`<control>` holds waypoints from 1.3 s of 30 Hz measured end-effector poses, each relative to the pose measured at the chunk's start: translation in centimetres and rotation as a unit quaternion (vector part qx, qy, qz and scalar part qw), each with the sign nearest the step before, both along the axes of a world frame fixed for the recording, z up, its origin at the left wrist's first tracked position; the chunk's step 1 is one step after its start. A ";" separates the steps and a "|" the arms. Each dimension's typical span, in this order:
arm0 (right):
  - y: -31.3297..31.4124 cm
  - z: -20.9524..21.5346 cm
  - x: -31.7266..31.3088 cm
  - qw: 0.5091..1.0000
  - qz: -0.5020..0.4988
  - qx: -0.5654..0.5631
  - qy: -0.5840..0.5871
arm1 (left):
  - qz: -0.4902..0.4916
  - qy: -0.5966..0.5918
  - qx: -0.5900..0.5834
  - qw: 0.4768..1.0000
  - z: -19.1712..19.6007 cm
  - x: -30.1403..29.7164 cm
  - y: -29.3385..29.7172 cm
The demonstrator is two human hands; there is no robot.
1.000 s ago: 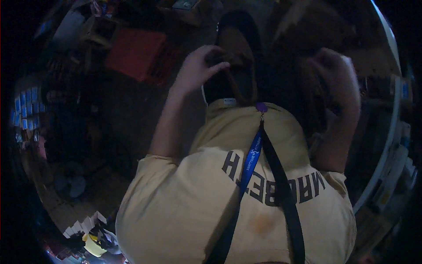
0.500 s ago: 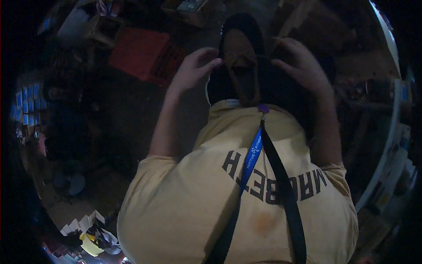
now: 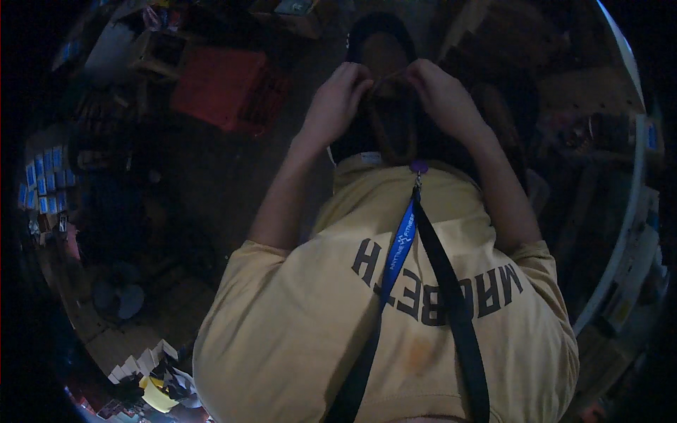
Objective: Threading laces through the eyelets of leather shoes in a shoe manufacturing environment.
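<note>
A brown moccasin-style shoe [image 3: 384, 53] lies on my dark-clad lap, its toe pointing away from me and its opening toward my shirt. Over its front, my left hand [image 3: 338, 100] pinches one end of the thin shoelace [image 3: 390, 75]. The other end is between the fingertips of my right hand [image 3: 444, 97], on the far side of the shoe. Between the two hands the lace runs across the top of the shoe. Dim light blurs the details of the lace and the shoe's inside.
A red plastic crate [image 3: 218, 86] stands on the floor at the left. A blue and black lanyard [image 3: 402, 243] hangs down over my tan shirt. Stacked small boxes [image 3: 46, 180] are at the far left, and a fan [image 3: 118, 292] is at the lower left.
Both hands, apart at the shoe's sides with loosely curled fingers before, have moved inward over its front. Their fingertips are now closed on the shoelace.
</note>
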State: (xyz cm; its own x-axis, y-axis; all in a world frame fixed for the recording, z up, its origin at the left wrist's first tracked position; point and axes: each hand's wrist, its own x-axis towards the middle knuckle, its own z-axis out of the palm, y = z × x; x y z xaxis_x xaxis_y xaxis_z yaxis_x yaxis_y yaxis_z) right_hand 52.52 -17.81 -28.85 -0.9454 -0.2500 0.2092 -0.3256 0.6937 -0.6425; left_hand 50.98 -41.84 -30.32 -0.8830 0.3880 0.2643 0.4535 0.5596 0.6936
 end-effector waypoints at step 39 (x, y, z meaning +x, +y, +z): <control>3.3 1.3 -0.1 0.963 0.092 0.196 0.161 | -0.138 0.106 -0.181 0.968 2.0 -2.7 0.1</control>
State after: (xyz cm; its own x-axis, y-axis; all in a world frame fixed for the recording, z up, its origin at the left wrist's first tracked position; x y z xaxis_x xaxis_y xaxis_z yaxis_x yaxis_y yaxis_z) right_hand 52.44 -14.56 -27.53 -0.7796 -0.5259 0.3400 -0.6044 0.7741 -0.1886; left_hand 48.27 -41.70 -28.33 -0.6725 0.7029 0.2318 0.7319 0.5849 0.3497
